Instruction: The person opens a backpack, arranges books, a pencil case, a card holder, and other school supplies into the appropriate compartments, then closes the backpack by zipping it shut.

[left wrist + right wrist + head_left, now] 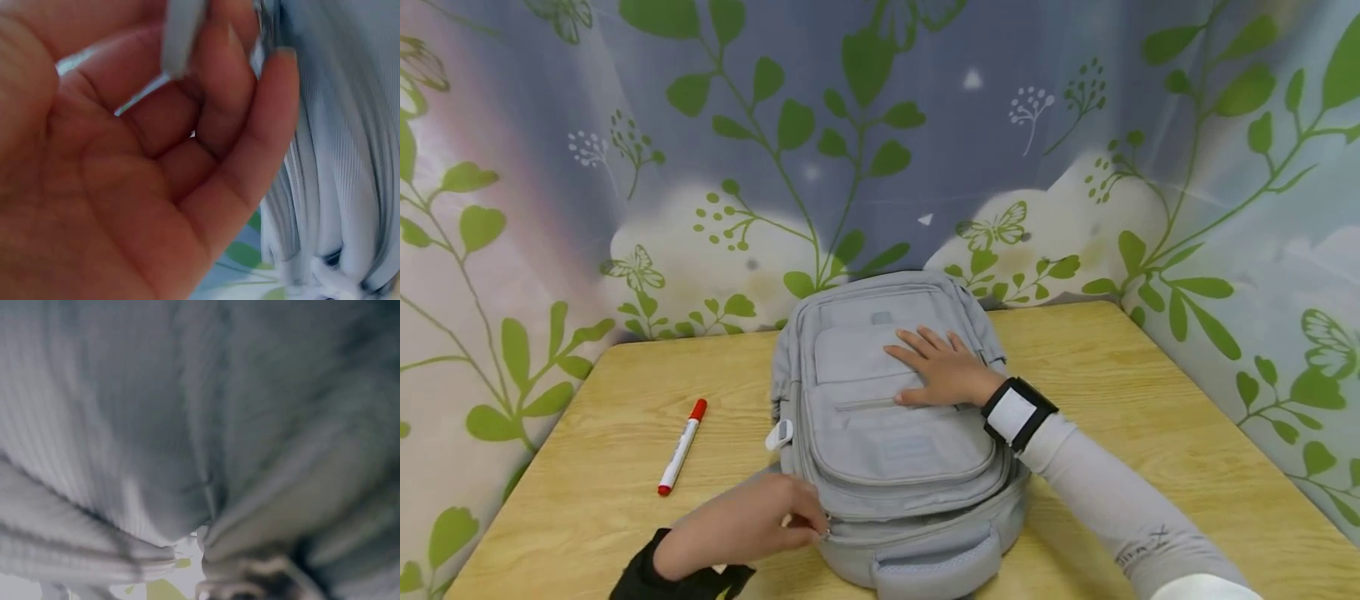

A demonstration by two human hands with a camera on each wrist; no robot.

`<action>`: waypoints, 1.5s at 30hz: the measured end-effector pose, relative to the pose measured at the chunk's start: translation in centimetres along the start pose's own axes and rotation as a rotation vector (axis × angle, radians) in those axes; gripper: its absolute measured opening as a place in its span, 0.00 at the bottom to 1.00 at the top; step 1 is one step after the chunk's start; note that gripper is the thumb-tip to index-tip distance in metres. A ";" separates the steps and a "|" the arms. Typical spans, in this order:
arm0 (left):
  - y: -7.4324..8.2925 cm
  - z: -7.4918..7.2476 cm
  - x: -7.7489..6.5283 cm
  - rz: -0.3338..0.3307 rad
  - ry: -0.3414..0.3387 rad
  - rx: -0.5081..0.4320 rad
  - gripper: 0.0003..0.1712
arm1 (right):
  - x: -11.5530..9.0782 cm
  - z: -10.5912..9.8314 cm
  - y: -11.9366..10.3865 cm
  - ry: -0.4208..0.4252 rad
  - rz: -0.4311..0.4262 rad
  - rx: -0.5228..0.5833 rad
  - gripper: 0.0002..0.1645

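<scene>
The grey backpack (865, 442) lies on the desk (1097, 367) at the centre of the head view, its front panel up and its carry handle (940, 567) at six o'clock. The left hand (760, 517) is at its eight o'clock corner, fingers curled and pinching at the zipper edge. The head view shows the back of this hand, with only a small glint of metal at the fingertips; the left wrist view adds the palm, the bent fingers and a blurred grey pull tab (183, 40) between them, with the bag's ribbed zipper bands running down at three to five o'clock.

The right hand (942, 369) rests at one o'clock on the bag, fingers spread and released, palm down on the front panel. Only the head view shows that: the right wrist view is filled with dim, blurred grey fabric, and no fingers can be made out there.

Also seen in the head view alone are a white marker with red ends (682, 447), lying apart from the bag at nine o'clock, and a white tag (780, 435) on the bag's nine o'clock side. A leaf-patterned curtain (820, 167) hangs at twelve o'clock.
</scene>
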State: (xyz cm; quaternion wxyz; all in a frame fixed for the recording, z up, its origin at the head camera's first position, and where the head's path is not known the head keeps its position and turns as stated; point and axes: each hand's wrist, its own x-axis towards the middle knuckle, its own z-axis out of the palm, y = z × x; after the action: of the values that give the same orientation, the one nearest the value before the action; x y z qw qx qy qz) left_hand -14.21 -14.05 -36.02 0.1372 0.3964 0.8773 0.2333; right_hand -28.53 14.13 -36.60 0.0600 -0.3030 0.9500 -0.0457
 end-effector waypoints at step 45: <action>4.4 3.1 1.7 -0.161 0.227 -0.187 0.14 | -11.1 4.1 -12.0 0.159 -0.332 0.218 0.08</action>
State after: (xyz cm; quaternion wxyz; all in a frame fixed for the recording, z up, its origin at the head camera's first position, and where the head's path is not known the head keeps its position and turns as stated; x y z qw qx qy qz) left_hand -11.15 -9.28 -36.50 0.0918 0.2816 0.8904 0.3457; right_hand -12.08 10.63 -38.20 0.0089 -0.4425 0.8783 -0.1809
